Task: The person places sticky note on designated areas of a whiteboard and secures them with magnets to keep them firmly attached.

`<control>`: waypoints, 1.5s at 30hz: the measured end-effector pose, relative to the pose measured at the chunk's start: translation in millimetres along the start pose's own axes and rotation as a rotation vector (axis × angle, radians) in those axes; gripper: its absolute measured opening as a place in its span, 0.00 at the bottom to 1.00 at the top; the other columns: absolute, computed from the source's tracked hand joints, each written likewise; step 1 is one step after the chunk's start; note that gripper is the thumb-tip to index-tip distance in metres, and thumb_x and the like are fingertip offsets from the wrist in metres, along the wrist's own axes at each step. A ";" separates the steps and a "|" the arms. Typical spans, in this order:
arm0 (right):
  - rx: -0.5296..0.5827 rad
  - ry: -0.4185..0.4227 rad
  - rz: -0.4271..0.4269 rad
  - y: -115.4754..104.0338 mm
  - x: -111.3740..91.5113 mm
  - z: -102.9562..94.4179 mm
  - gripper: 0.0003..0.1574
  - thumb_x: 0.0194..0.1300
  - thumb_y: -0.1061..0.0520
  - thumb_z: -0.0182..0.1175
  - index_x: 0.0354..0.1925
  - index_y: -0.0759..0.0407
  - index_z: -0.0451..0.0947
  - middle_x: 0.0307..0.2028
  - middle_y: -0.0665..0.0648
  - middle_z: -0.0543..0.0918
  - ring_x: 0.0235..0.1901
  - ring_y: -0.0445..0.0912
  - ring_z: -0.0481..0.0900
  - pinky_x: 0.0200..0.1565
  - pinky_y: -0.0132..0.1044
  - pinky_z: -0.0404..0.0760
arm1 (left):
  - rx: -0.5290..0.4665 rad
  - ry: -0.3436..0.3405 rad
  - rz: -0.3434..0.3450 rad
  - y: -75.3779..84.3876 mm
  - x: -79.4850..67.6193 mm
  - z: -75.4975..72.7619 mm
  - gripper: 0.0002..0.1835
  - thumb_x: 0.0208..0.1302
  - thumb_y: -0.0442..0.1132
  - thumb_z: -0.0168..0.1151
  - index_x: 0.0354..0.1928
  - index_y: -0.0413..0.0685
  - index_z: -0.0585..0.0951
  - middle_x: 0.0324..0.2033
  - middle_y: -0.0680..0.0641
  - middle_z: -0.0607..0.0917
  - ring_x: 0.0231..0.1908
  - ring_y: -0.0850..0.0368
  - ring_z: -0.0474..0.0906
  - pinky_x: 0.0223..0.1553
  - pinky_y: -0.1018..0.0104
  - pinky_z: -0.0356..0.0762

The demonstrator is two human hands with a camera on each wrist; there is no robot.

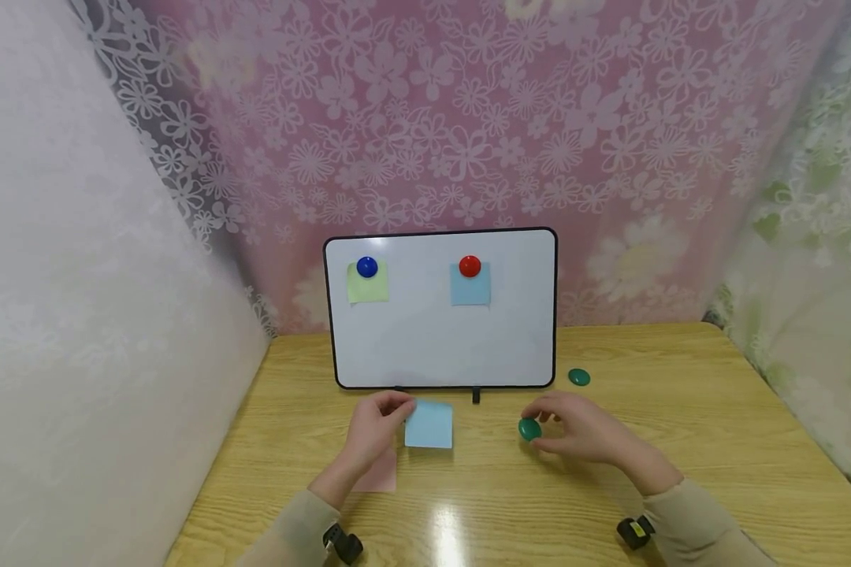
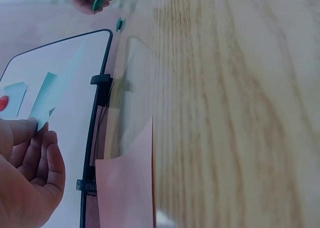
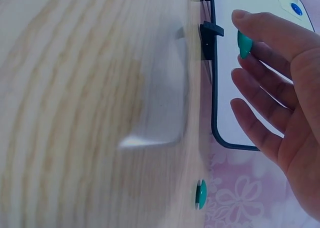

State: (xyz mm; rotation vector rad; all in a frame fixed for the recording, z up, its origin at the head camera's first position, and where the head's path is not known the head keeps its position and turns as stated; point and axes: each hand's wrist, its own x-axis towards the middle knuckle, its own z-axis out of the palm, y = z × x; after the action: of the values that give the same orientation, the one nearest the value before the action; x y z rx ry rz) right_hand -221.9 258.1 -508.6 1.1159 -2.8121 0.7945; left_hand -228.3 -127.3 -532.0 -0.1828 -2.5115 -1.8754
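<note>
My left hand [image 1: 377, 427] pinches a blue sticky note [image 1: 429, 425] by its upper left corner, in front of the whiteboard [image 1: 440, 346]. In the left wrist view the same note stands off the thumb and fingertip. My right hand [image 1: 574, 425] holds a round green magnet [image 1: 529, 429] between thumb and finger, lifted off the table, right of the note. On the board, a blue magnet [image 1: 367, 267] sits on a yellow-green note [image 1: 368, 290], and a red magnet [image 1: 470, 266] sits on another blue note [image 1: 470, 291].
A second green magnet [image 1: 578, 376] lies on the wooden table [image 1: 681, 425], right of the board. Pink paper [image 1: 377, 475] lies below the left hand, partly hidden by the arm. Black feet [image 1: 476, 395] support the board before a floral backdrop [image 1: 482, 118].
</note>
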 end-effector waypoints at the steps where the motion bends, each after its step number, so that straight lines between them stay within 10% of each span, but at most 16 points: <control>1: 0.001 0.000 0.003 -0.9 1.2 -0.3 0.21 0.64 0.54 0.79 0.54 0.51 0.86 0.49 0.43 0.87 0.46 0.45 0.85 0.49 0.43 0.86 | -0.005 0.005 -0.004 0.3 0.5 -0.5 0.09 0.73 0.43 0.73 0.47 0.47 0.92 0.39 0.51 0.90 0.39 0.55 0.82 0.39 0.67 0.80; 45: -0.007 0.120 0.022 -35.7 77.4 23.1 0.21 0.63 0.54 0.80 0.54 0.52 0.87 0.48 0.46 0.86 0.48 0.50 0.87 0.51 0.43 0.86 | -0.044 0.086 -0.004 0.6 23.8 -18.0 0.09 0.76 0.42 0.70 0.48 0.46 0.91 0.41 0.48 0.90 0.42 0.53 0.83 0.42 0.63 0.82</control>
State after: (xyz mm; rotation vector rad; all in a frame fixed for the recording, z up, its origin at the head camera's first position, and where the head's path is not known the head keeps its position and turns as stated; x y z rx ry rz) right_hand -252.6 176.1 -497.6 1.0024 -2.7309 0.8230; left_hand -253.1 -142.2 -524.5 -0.0949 -2.4186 -1.8979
